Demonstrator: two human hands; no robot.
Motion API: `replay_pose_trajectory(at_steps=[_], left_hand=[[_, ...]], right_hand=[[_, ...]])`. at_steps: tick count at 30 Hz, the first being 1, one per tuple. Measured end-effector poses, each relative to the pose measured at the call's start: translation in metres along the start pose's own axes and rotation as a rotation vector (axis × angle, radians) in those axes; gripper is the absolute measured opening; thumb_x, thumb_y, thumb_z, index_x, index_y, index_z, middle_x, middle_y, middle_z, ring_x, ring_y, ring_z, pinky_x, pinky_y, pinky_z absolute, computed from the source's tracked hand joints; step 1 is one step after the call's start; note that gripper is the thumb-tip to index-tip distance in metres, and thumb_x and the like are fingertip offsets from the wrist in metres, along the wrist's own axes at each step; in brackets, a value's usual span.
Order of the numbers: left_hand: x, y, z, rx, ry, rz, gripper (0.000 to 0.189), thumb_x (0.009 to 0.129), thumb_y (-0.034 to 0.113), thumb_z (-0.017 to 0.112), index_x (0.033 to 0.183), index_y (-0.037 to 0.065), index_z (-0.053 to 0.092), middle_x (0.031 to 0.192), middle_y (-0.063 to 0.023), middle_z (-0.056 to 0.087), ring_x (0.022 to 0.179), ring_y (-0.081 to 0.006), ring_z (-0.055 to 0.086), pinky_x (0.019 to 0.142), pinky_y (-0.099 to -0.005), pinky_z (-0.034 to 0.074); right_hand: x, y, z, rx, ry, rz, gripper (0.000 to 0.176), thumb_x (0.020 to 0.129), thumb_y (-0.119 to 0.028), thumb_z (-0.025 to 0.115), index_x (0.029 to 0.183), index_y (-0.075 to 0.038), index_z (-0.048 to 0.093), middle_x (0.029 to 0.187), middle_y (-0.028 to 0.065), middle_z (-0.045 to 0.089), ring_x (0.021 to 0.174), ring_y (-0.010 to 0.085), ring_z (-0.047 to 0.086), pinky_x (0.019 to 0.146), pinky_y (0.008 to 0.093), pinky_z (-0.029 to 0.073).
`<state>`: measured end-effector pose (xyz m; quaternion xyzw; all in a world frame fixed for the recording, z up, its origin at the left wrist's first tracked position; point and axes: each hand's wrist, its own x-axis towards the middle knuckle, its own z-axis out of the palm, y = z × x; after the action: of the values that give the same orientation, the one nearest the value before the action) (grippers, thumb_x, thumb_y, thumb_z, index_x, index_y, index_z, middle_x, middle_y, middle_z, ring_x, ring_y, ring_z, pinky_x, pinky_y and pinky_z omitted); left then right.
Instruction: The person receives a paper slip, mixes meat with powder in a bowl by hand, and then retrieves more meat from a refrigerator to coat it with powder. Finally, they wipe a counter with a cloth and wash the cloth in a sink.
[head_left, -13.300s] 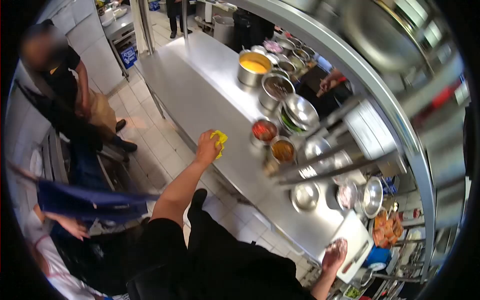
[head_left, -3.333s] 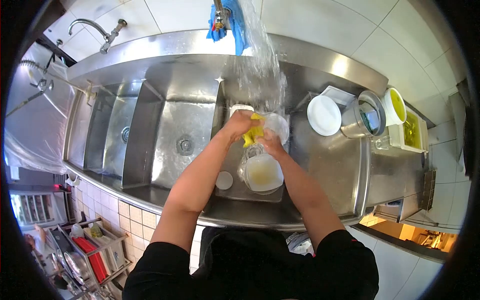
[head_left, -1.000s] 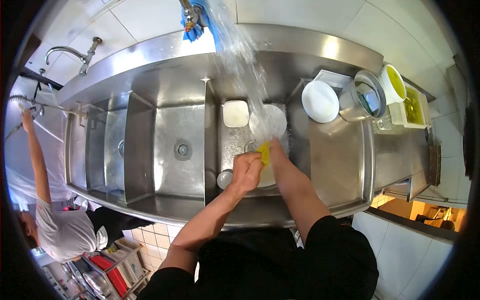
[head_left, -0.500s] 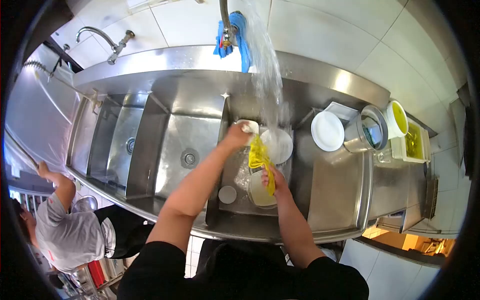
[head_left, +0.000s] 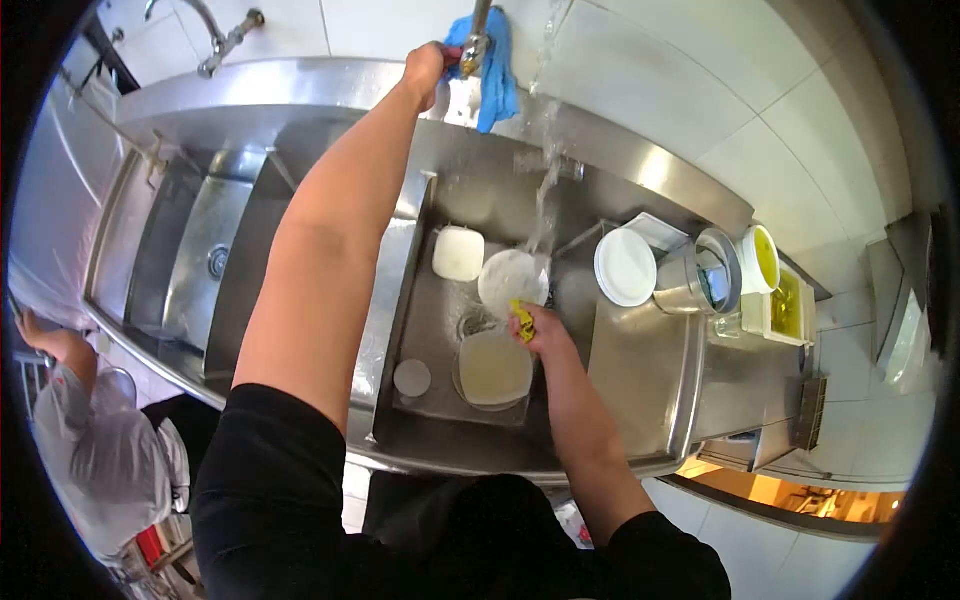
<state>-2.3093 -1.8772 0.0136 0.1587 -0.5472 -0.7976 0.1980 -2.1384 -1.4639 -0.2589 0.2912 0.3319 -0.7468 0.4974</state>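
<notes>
My left hand point(head_left: 427, 74) is raised to the faucet point(head_left: 476, 45), its fingers closed on the small handle beside a blue cloth point(head_left: 497, 75). A yellow cloth point(head_left: 522, 322) is bunched in my right hand point(head_left: 543, 330), low over the sink basin point(head_left: 450, 310). Just above that hand lies a round white plate point(head_left: 512, 280), with a thin stream of water falling near it. Also in the basin are a white square dish point(head_left: 459, 254), a larger pale square container point(head_left: 495, 368) and a small round white dish point(head_left: 412, 378).
Right of the basin stand white round plates point(head_left: 626, 267), a metal pot point(head_left: 690, 283), a white tub point(head_left: 760, 258) and a tray with yellow contents point(head_left: 787, 305). A co-worker point(head_left: 105, 460) is at the far left. Another basin point(head_left: 210, 255) lies left.
My left hand has moved from the white square dish up to the faucet handle. The water stream has thinned. The yellow cloth, earlier stretched out, is now bunched in my right hand.
</notes>
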Motion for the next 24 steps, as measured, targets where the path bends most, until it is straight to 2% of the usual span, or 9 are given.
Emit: replay_pose_trajectory(at_steps=[2, 4, 7, 8, 9, 12, 14, 19, 24], left_hand=[[0.007, -0.036, -0.019, 0.027, -0.06, 0.081, 0.035, 0.091, 0.017, 0.047, 0.108, -0.004, 0.068, 0.101, -0.0145, 0.066, 0.101, -0.0254, 0.059, 0.091, -0.0396, 0.046], [-0.08, -0.052, -0.022, 0.739, 0.019, 0.393, 0.044, 0.087, 0.018, 0.055, 0.127, 0.0, 0.061, 0.122, -0.0231, 0.064, 0.118, -0.0335, 0.057, 0.102, -0.0437, 0.042], [-0.192, -0.134, -0.033, 0.831, -0.602, 0.367, 0.073, 0.073, 0.003, 0.072, 0.142, 0.008, 0.05, 0.148, -0.0192, 0.046, 0.141, -0.0311, 0.04, 0.118, -0.0396, 0.03], [-0.221, -0.182, -0.032, 0.525, -0.714, 0.182, 0.086, 0.068, 0.0, 0.075, 0.147, 0.011, 0.044, 0.148, -0.0184, 0.046, 0.141, -0.0296, 0.039, 0.119, -0.0397, 0.029], [-0.258, -0.154, -0.014, 0.633, -0.833, 0.105, 0.093, 0.07, -0.007, 0.068, 0.153, 0.007, 0.029, 0.155, -0.0115, 0.039, 0.138, -0.0259, 0.043, 0.117, -0.0368, 0.031], [-0.285, -0.177, 0.001, 0.452, -0.651, -0.08, 0.061, 0.079, 0.002, 0.074, 0.136, 0.001, 0.051, 0.134, -0.015, 0.056, 0.122, -0.023, 0.055, 0.104, -0.0338, 0.044], [-0.285, -0.173, 0.006, -0.089, -0.229, -0.477, 0.04, 0.077, 0.003, 0.077, 0.113, 0.002, 0.061, 0.124, -0.0159, 0.061, 0.107, -0.0194, 0.061, 0.095, -0.0327, 0.05], [-0.313, -0.168, 0.035, -0.487, -0.163, -0.313, 0.05, 0.072, -0.01, 0.064, 0.117, 0.004, 0.048, 0.114, -0.0112, 0.06, 0.102, -0.0227, 0.059, 0.087, -0.0355, 0.052], [-0.367, -0.14, 0.024, 0.049, 0.061, -0.005, 0.067, 0.076, 0.012, 0.078, 0.132, 0.001, 0.042, 0.123, -0.0155, 0.053, 0.116, -0.0264, 0.055, 0.099, -0.0381, 0.046]], right_hand=[[-0.015, -0.009, 0.015, -0.266, 0.052, -0.013, 0.018, 0.096, -0.018, 0.059, 0.109, -0.006, 0.058, 0.084, 0.0073, 0.06, 0.059, 0.0176, 0.054, 0.049, 0.0293, 0.047], [-0.067, -0.017, 0.069, -0.958, 0.154, -0.234, 0.024, 0.094, -0.022, 0.064, 0.11, -0.005, 0.061, 0.085, 0.0051, 0.063, 0.064, 0.0124, 0.059, 0.055, 0.028, 0.049], [-0.096, -0.024, 0.111, -1.228, 0.122, -0.471, 0.027, 0.092, -0.025, 0.069, 0.105, -0.002, 0.068, 0.085, 0.003, 0.067, 0.068, 0.0101, 0.059, 0.058, 0.0274, 0.047], [-0.113, -0.025, 0.133, -1.329, 0.088, -0.587, 0.027, 0.092, -0.026, 0.068, 0.102, -0.001, 0.069, 0.083, 0.0033, 0.067, 0.068, 0.0111, 0.059, 0.058, 0.0296, 0.048], [-0.134, -0.026, 0.156, -1.331, 0.088, -0.584, 0.027, 0.092, -0.026, 0.068, 0.102, -0.001, 0.069, 0.083, 0.0033, 0.067, 0.068, 0.0111, 0.059, 0.058, 0.0296, 0.048], [-0.166, -0.03, 0.193, -1.587, 0.145, -0.619, 0.031, 0.092, -0.027, 0.069, 0.102, 0.002, 0.07, 0.086, 0.0039, 0.07, 0.069, 0.0105, 0.061, 0.063, 0.0302, 0.049], [-0.16, -0.028, 0.175, -1.193, 0.367, -0.892, 0.031, 0.092, -0.031, 0.071, 0.099, -0.001, 0.072, 0.079, 0.0013, 0.069, 0.067, 0.0117, 0.061, 0.065, 0.0297, 0.05], [-0.089, 0.027, 0.141, -0.624, 0.389, -0.64, 0.053, 0.099, -0.051, 0.053, 0.12, -0.003, 0.064, 0.111, 0.0102, 0.068, 0.089, 0.0187, 0.066, 0.078, 0.0345, 0.054], [-0.056, 0.038, 0.145, 0.071, -0.413, -0.473, 0.045, 0.103, -0.045, 0.044, 0.127, -0.009, 0.056, 0.116, 0.0158, 0.066, 0.102, 0.0307, 0.066, 0.09, 0.0456, 0.055]])
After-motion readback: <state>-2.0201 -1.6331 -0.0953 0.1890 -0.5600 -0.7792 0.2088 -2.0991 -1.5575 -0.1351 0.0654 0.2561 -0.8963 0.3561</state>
